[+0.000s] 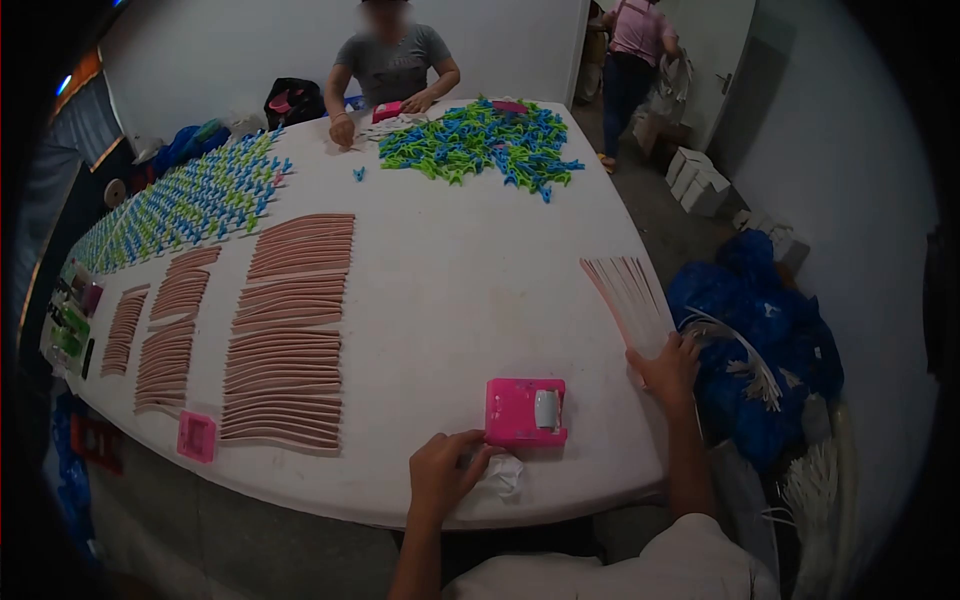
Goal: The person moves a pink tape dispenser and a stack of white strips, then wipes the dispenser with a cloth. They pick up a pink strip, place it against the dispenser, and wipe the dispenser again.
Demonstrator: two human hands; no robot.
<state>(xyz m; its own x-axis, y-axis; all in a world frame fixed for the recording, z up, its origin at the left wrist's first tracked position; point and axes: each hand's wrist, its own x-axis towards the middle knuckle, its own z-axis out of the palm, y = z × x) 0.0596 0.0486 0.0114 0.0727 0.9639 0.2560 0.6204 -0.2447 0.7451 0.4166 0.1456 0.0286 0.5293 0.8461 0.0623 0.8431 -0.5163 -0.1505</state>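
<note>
My left hand (447, 477) is by the near left corner of a pink tape dispenser (515, 412), thumb and forefinger drawn together. What sits between those fingertips, if anything, is too small to make out. Just beside them lies a crumpled piece of white paper (505, 476). At the table's right edge, my right hand (668, 370) is closed over the near end of a fanned bundle of thin pinkish and white strips (628, 290). The far ends of that bundle spread out flat on the tabletop.
Rows of pink strips (283, 375) and a pink box (197, 437) lie left on the white table (430, 300). Farther back are blue and green clips (480, 145) and a seated person (390, 70). Blue bags (750, 330) stand right; another person (637, 50) is near the door.
</note>
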